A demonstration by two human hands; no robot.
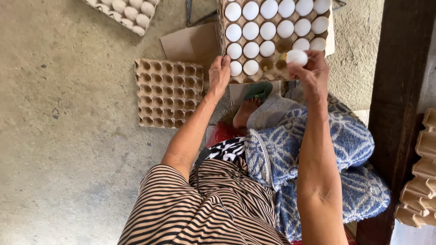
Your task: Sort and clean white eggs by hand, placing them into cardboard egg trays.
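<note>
Right hand (312, 72) pinches white egg (296, 56) above egg tray (272, 68).

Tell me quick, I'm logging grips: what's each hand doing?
Left hand: open, fingers on the egg tray edge.
Right hand: closed on an egg.

A brown pulp egg tray (272, 34), square and nearly full of white eggs, lies on the concrete floor at the top centre, and an empty tray (169, 93) of the same kind lies just left of it (its cups are all bare). A third tray (125, 12) with eggs shows at the top left corner, a flat piece of brown cardboard (190, 44) lies between the trays, and a stack of empty trays (420, 181) stands at the right edge.
</note>
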